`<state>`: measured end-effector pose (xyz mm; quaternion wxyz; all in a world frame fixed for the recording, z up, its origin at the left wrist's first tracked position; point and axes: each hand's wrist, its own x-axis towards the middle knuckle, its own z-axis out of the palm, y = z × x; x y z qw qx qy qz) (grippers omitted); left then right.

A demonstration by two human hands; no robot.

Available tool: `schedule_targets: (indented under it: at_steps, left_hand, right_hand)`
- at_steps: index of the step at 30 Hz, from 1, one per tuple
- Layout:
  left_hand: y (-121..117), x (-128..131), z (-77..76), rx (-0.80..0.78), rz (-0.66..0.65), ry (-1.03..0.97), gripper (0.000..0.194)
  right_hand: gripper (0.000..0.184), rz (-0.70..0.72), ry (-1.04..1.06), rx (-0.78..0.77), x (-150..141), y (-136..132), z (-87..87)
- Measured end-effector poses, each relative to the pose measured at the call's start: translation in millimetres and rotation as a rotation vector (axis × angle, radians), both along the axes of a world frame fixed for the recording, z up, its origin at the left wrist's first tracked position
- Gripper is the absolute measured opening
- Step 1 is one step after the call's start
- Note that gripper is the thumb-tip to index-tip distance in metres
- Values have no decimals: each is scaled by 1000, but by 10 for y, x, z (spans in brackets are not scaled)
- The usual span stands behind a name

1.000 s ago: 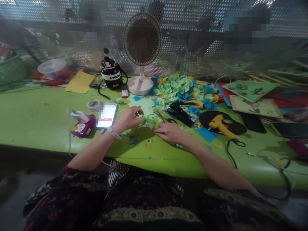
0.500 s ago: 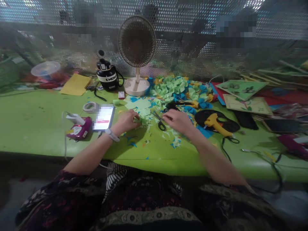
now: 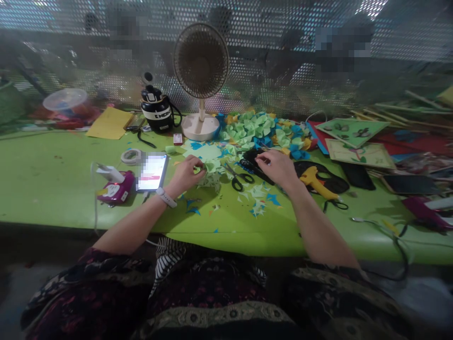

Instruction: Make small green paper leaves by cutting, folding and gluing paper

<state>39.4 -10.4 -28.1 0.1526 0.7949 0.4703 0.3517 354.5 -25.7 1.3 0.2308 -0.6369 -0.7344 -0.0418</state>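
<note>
My left hand (image 3: 187,174) is closed in a pinch on a light green paper piece (image 3: 208,167), above a litter of small paper scraps. My right hand (image 3: 279,169) has its fingertips pressed together over a black item (image 3: 255,163) whose kind I cannot make out. What those fingertips hold, if anything, is too small to see. Between the two hands lie dark-handled scissors (image 3: 241,181) on the green table (image 3: 226,226). Behind them is a heap of folded green, blue and yellow paper pieces (image 3: 253,125).
A small fan (image 3: 201,61) and a black bottle (image 3: 157,113) stand at the back. A lit phone (image 3: 152,174), a tape roll (image 3: 131,157) and a purple device (image 3: 116,190) are left. A yellow glue gun (image 3: 318,183) and painted cards (image 3: 361,153) lie right.
My right hand has moved right and slightly up, away from the scissors and over the black item. The scissors' handles now show fully. My left hand stays almost in place with the green paper.
</note>
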Motion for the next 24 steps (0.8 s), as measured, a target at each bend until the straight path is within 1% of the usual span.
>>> schedule_targets:
  at_steps: [6,10,13,17,19,21,23,24]
  left_hand:
    - [18,40,-57,-112,-29,-162,13]
    - [61,41,-86,-216,-34,-259,16]
    - [86,38,-61,-239,-20,-270,18]
    - [95,24,5,-266,-40,-293,19]
    - [91,-9,39,-303,-54,-326,21]
    - [83,-70,74,-342,-64,-351,24]
    - [68,-150,113,-376,-55,-353,26]
    - [57,-189,133,-391,-48,-350,27]
  right_hand:
    - [24,4,69,92,120,71,6]
    - [26,-24,47,57,205,105,65]
    - [28,-47,-19,5,330,52,144]
    - [29,-122,-140,-91,643,-128,234]
    - [29,-186,-211,-174,849,-232,248]
    - [30,-253,-288,-258,1061,-323,235]
    - [32,-267,-336,-334,1250,-397,196]
    - [31,-277,-332,-341,1326,-428,171]
